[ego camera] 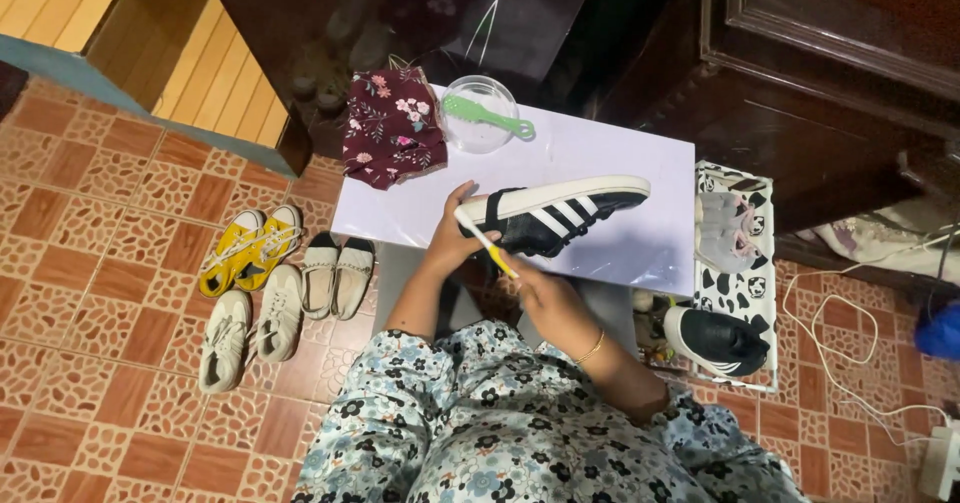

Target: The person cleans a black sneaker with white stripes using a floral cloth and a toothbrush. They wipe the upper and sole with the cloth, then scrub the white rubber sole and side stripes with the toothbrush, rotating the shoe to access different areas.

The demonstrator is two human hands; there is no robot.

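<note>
Table (620, 153), white-topped, lay beneath both hands. Black sneaker with white stripes (560, 213) rested on it, heel end gripped by left hand (450, 238), fingers curled around it. Right hand (545, 298), nearer the body, pinched a white-and-yellow toothbrush (487, 243), its head touching the sneaker's side beside the left thumb.
</note>
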